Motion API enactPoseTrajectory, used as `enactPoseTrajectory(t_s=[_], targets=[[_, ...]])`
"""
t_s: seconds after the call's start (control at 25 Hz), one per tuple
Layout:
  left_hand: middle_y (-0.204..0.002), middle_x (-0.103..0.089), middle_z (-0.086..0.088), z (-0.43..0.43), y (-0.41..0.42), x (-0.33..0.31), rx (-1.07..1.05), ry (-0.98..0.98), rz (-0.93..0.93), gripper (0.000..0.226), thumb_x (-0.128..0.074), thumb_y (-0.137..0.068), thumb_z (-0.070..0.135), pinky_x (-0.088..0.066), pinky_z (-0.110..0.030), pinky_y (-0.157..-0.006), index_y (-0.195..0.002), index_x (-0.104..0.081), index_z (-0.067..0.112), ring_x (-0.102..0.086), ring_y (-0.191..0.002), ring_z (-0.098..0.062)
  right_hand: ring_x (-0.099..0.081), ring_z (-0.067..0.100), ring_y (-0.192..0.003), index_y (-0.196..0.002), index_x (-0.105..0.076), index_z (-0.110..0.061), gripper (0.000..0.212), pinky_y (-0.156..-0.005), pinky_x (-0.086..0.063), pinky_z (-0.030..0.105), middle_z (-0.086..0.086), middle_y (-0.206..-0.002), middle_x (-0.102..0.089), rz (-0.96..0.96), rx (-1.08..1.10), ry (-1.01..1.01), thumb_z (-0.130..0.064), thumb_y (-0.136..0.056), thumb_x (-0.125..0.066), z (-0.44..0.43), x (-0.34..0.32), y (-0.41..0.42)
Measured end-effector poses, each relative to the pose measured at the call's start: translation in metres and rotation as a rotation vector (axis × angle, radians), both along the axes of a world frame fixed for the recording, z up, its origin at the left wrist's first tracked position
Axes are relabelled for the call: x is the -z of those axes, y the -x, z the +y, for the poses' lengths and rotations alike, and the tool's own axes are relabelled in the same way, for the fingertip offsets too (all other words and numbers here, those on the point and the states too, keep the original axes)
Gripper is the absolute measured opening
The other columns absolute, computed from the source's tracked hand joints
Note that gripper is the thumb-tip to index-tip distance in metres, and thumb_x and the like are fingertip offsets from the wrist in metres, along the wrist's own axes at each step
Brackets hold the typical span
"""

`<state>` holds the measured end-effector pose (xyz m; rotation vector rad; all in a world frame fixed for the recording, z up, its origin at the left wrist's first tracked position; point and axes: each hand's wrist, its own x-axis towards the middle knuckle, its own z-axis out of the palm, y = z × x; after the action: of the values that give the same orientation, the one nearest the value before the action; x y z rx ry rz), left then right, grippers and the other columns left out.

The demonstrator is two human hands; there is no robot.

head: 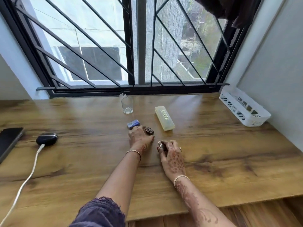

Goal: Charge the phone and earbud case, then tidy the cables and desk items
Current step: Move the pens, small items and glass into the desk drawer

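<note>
A dark phone (9, 141) lies at the desk's left edge. Beside it sits the black earbud case (46, 139) with a white cable (27, 179) plugged into it; the cable runs off the near left. At mid-desk my left hand (140, 137) rests on the wood, its fingers touching a small dark brown carved object (149, 130) and reaching a blue box (133, 124). To its right, my right hand (170, 155) curls round a small dark item with a metal ring (161, 145).
An empty drinking glass (127, 105) stands near the window. A pale yellow long case (164, 118) lies right of centre. A white slotted basket (244, 107) sits at the far right against the wall. The desk's front edge (180, 212) steps down near me.
</note>
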<state>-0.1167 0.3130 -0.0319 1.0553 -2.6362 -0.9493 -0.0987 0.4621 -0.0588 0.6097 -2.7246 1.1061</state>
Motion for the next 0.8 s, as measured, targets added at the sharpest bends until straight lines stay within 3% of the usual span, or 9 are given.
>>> enactPoseTrajectory(t_s=[0.12, 0.32, 0.48, 0.64, 0.8], targets=[[-0.133, -0.044, -0.005, 0.000, 0.012, 0.007, -0.031, 0.034, -0.024, 0.058, -0.073, -0.072, 0.050, -0.037, -0.038, -0.103, -0.123, -0.058, 0.028, -0.036, -0.128, -0.028, -0.056, 0.019, -0.098, -0.117, -0.063, -0.022, 0.028, -0.088, -0.041, 0.023, -0.001, -0.113, -0.056, 0.023, 0.007, 0.017, -0.034, -0.091, -0.059, -0.003, 0.002, 0.011], [-0.125, -0.055, -0.005, -0.001, 0.015, 0.011, -0.034, 0.011, 0.048, 0.046, -0.076, -0.069, 0.047, -0.041, -0.033, -0.099, -0.111, -0.066, 0.032, -0.047, -0.122, -0.025, -0.055, 0.017, -0.101, -0.121, -0.061, -0.021, 0.033, -0.085, -0.033, 0.014, -0.002, -0.118, -0.054, 0.006, 0.021, -0.004, -0.035, -0.092, -0.058, -0.005, 0.004, 0.016], [-0.111, -0.069, -0.002, 0.004, -0.002, 0.009, 0.016, -0.111, 0.127, 0.044, -0.081, -0.065, 0.039, -0.044, -0.030, -0.101, -0.105, -0.068, 0.028, -0.060, -0.110, -0.019, -0.055, 0.017, -0.103, -0.121, -0.063, -0.019, 0.034, -0.091, -0.037, 0.017, 0.000, -0.117, -0.054, -0.020, 0.036, 0.035, -0.032, -0.090, -0.062, -0.003, 0.003, 0.014], [-0.094, -0.072, 0.005, 0.030, -0.042, 0.000, 0.060, -0.205, 0.139, 0.039, -0.080, -0.068, 0.026, -0.048, -0.019, -0.086, -0.105, -0.068, 0.026, -0.066, -0.093, -0.009, -0.055, 0.020, -0.104, -0.118, -0.065, -0.020, 0.033, -0.095, -0.044, 0.028, 0.003, -0.114, -0.056, -0.090, 0.040, 0.067, -0.032, -0.088, -0.065, 0.013, 0.001, -0.005], [-0.097, -0.071, 0.005, 0.058, -0.082, -0.004, 0.108, -0.228, 0.127, 0.042, -0.081, -0.068, 0.023, -0.046, -0.015, -0.080, -0.108, -0.068, 0.024, -0.064, -0.085, -0.006, -0.055, 0.019, -0.108, -0.115, -0.066, -0.021, 0.029, -0.098, -0.044, 0.027, 0.002, -0.114, -0.056, -0.146, 0.014, 0.116, -0.028, -0.087, -0.068, 0.042, 0.000, -0.036]])
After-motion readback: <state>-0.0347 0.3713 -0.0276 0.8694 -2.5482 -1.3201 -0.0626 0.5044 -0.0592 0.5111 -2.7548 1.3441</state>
